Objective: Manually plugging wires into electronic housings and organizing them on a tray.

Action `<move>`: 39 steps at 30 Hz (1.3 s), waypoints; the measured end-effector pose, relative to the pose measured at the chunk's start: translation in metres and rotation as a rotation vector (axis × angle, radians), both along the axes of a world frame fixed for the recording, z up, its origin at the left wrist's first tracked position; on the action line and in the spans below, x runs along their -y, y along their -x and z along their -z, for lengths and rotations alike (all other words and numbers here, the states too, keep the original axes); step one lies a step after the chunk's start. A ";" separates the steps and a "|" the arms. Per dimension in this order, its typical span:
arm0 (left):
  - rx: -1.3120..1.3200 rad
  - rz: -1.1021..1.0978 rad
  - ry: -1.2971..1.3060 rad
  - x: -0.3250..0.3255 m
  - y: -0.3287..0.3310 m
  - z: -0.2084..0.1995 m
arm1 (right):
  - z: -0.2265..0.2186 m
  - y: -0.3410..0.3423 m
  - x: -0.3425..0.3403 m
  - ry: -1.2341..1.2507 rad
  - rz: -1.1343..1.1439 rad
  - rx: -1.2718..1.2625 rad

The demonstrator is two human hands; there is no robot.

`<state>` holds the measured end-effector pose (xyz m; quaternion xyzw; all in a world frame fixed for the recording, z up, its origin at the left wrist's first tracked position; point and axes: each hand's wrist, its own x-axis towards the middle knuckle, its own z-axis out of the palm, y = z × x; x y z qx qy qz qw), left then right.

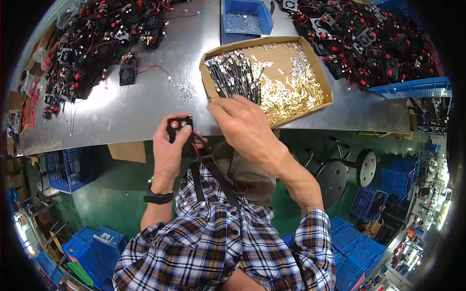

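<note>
Black block (172,132) with 2 terminals (174,124) is clamped in the left hand (166,149), left of the right hand (242,120) at the cardboard tray (264,54). Whether the right fingertips meet, I cannot tell.

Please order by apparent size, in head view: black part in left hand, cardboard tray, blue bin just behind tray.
Largest: cardboard tray
Middle: blue bin
Smallest: black part, partly hidden by left hand

The right hand (245,121) partly hides the carton (318,69)
</note>
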<state>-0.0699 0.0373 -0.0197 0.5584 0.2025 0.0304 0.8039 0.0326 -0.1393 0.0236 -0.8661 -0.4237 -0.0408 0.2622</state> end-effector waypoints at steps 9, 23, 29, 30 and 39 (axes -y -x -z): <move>-0.049 -0.016 -0.049 -0.016 0.000 0.006 | 0.043 -0.045 -0.066 0.347 -0.282 0.482; -0.061 0.075 -0.006 -0.009 -0.019 -0.009 | 0.029 -0.049 -0.034 -0.187 -0.240 -0.048; -0.043 0.138 -0.044 -0.003 -0.034 -0.010 | 0.024 -0.036 -0.019 -0.276 -0.248 -0.253; -0.008 0.122 -0.101 -0.002 -0.036 -0.005 | 0.023 -0.035 -0.017 -0.274 -0.243 -0.252; 0.056 0.104 -0.335 0.002 -0.036 0.002 | 0.031 -0.030 -0.020 -0.196 -0.212 -0.287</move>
